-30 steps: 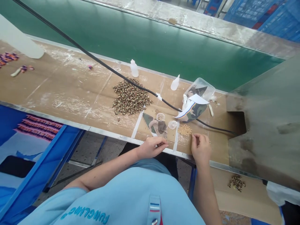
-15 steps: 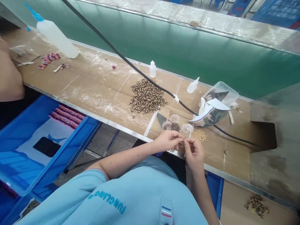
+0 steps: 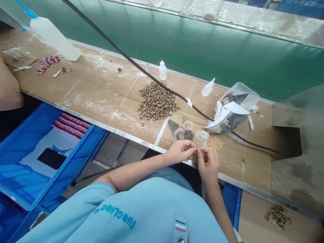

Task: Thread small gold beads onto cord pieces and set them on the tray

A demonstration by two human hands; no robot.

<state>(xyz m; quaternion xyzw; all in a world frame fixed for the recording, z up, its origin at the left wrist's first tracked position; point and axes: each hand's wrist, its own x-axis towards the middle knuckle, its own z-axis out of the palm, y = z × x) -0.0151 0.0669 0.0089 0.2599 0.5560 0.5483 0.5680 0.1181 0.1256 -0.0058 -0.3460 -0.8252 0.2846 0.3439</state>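
My left hand (image 3: pixel 180 151) and my right hand (image 3: pixel 208 161) meet at the near edge of the workbench, thumbs and fingertips pinched together. Whatever small thing sits between them is too tiny to make out. Just beyond the fingers lies a camouflage-patterned cloth piece (image 3: pixel 177 130), with a small clear cup (image 3: pixel 187 125) holding thin sticks on it. A second small clear cup (image 3: pixel 201 135) stands to its right. Close to my right hand is a little heap of tan beads (image 3: pixel 215 143). Farther left rises a large pile of small brown-and-gold pieces (image 3: pixel 157 103).
A black cable (image 3: pixel 121 52) crosses above the cardboard-covered bench (image 3: pixel 101 98). Two small white bottles, one upright (image 3: pixel 162 71) and one tilted (image 3: pixel 208 88), stand behind. A clear tub (image 3: pixel 246 91) is at right. Blue crate (image 3: pixel 27 182) and another person's arm (image 3: pixel 10 86) are at left.
The view has shifted slightly. My hands stay pinched together in nearly the same place, and the objects on the bench keep their places.
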